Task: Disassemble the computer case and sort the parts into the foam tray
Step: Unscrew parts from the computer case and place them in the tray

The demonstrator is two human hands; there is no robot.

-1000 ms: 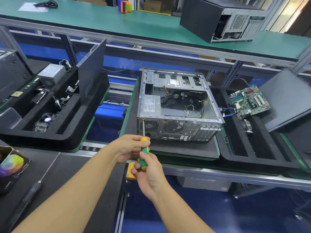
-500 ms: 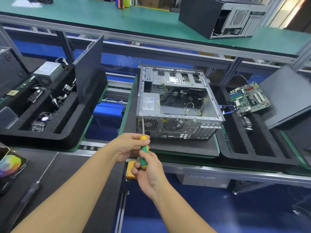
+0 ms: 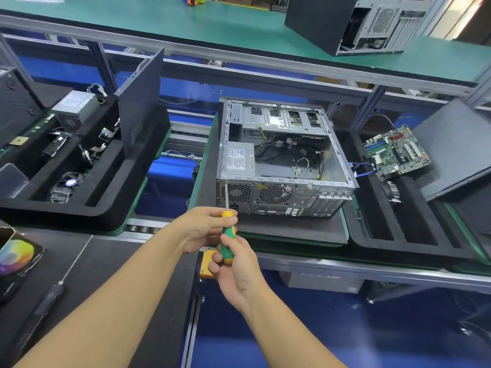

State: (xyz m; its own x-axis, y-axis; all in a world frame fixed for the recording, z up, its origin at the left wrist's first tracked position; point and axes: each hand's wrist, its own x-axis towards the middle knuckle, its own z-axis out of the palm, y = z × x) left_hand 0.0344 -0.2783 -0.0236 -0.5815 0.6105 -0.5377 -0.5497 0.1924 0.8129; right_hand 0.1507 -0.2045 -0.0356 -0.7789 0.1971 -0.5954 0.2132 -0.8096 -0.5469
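Note:
An open grey computer case (image 3: 281, 166) lies on its side on a black foam pad, rear panel toward me, with a power supply (image 3: 239, 160) and loose cables inside. A green-and-yellow screwdriver (image 3: 228, 235) points at the rear panel's upper left corner, its tip against the case. My right hand (image 3: 236, 272) grips the handle's lower end. My left hand (image 3: 204, 227) pinches the handle's yellow top. To the right a black foam tray (image 3: 398, 235) holds a green motherboard (image 3: 397, 152) and a leaning black side panel (image 3: 457, 147).
A second foam tray (image 3: 79, 208) at the left holds a power supply (image 3: 75, 106), small parts, a fan and an upright panel (image 3: 140, 102). Another case (image 3: 350, 22) sits on the green upper shelf. An electric screwdriver (image 3: 39, 309) lies on the near-left mat.
Both hands have kept their hold on the screwdriver at the case's rear corner. The view has tilted slightly downward; the case has not moved.

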